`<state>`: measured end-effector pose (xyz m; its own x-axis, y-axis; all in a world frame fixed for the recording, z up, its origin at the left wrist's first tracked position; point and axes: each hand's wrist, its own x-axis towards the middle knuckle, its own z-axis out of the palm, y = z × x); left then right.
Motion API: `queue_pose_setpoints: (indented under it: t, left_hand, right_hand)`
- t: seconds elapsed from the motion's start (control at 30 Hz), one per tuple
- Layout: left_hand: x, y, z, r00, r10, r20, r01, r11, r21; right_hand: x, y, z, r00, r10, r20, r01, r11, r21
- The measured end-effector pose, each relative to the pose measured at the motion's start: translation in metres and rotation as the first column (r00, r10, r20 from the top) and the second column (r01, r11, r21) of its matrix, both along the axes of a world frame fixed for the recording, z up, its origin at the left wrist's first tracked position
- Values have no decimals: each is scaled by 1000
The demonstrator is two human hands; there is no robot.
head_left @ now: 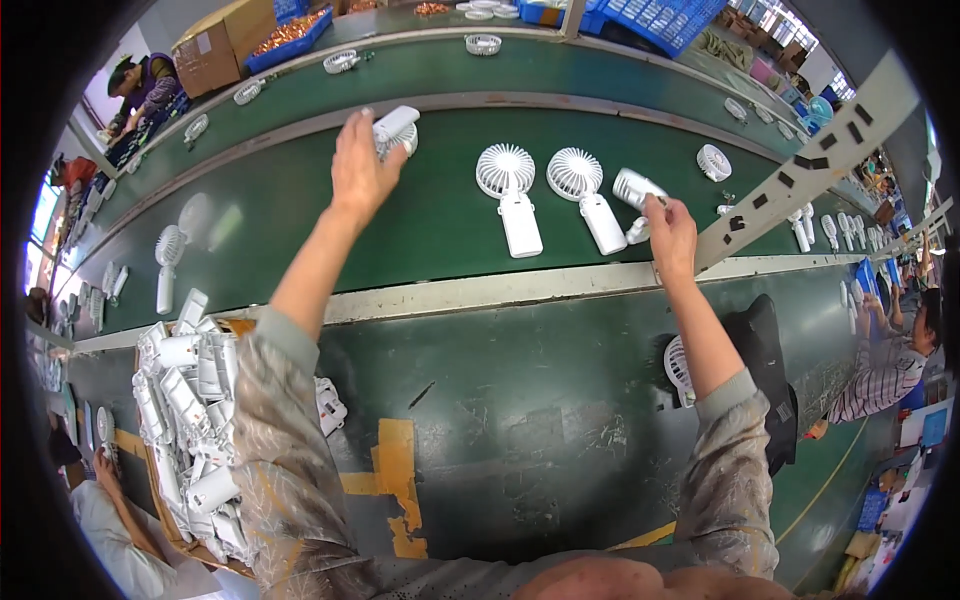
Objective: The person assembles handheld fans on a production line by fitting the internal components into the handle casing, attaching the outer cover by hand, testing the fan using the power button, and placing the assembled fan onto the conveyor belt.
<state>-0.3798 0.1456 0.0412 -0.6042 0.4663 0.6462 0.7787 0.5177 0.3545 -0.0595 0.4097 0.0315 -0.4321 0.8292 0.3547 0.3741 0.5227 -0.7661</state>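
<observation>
Over the green conveyor belt [440, 225], my left hand [362, 172] is closed around a white handheld fan [396, 124], its handle toward the far side and its round head partly hidden. My right hand [673, 238] pinches a white handheld fan [638, 188] further right; its lower part is partly covered by my fingers. Between the hands lie two white handheld fans, one with a round slatted head [505, 172] and straight handle, the other [576, 174] slightly tilted. Neither is touched by a hand.
A box of white plastic housings [185, 400] stands left of my left forearm. A white slanted post [800, 170] rises beside my right hand. A white fan head [678, 368] lies on the near bench beside my right forearm. Co-workers sit at both sides.
</observation>
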Motion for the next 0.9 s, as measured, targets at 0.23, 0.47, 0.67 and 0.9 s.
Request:
queue_pose_setpoints:
  t: [0.23,0.47,0.67,0.9]
  left_hand:
    - [196,-52,15,859,-428,281,384,902,199]
    - [301,-131,-24,827,-499,259,535,840,-88]
    - [345,-179,-29,909,-376,180,406,896,-180]
    - [339,-185,-44,900,-422,110,425,905,-1]
  right_hand:
    - [64,-176,23,932,277,-235,-343,886,-312]
    - [125,-320,-31,689,703,176,-723,650,233]
    - [198,-340,-22,713,673,198,-701,683,203]
    - [277,-341,-15,696,536,-478,-649,183,-738]
